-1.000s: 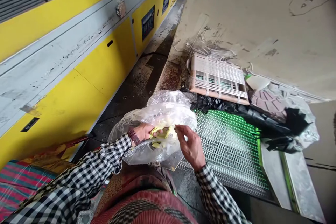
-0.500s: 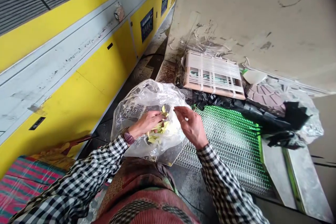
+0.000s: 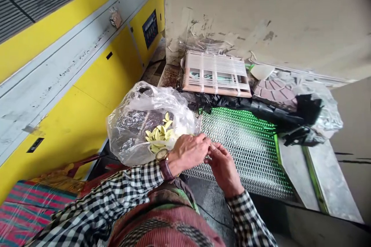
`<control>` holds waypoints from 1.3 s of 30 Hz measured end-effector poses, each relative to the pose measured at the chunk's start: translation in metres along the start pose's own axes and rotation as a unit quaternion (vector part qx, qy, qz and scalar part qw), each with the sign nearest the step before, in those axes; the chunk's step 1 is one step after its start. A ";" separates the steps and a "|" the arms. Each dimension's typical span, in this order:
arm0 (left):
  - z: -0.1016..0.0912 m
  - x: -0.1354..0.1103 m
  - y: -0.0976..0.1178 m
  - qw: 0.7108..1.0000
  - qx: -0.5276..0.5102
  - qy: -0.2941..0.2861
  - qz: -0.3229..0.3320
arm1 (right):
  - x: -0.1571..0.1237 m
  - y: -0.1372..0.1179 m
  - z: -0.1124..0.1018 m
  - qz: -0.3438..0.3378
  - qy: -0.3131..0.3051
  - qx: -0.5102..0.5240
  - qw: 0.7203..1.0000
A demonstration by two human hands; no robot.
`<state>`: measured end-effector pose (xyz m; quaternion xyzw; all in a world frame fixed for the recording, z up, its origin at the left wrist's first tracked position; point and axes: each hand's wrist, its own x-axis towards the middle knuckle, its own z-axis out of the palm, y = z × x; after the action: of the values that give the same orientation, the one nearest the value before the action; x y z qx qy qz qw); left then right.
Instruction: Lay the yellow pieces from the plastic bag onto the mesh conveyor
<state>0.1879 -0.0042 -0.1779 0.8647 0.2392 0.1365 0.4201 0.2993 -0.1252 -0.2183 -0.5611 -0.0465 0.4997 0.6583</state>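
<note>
Head view: the left hand (image 3: 189, 151) and right hand (image 3: 225, 168) meet at bent fingers, probably for fine control, anything grasped between them impossible to tell, while at ten o'clock from them yellow pieces (image 3: 158, 135) lie in a clear bag (image 3: 123, 131), seemingly spread for easy reach.

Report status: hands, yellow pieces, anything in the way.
Left hand and right hand meet over metal mesh; held item hidden, if any. Yellow pieces in transparent bag. No obstruction seen.
</note>
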 end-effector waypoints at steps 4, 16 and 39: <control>0.032 0.010 0.002 0.984 -0.155 -0.034 -0.080 | 0.003 0.022 -0.073 -0.100 0.133 -0.106 0.980; 0.108 -0.003 0.010 0.735 -0.577 -0.051 -0.352 | 0.014 0.027 -0.172 -0.255 0.169 -0.511 0.803; 0.163 0.026 0.035 0.754 -0.521 -0.078 -0.394 | -0.010 -0.015 -0.161 -0.281 -0.085 -0.400 0.868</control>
<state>0.2916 -0.1169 -0.2487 0.3494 0.4169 -0.0056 0.8391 0.4033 -0.2419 -0.2604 -0.6951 -0.4540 0.2780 0.4831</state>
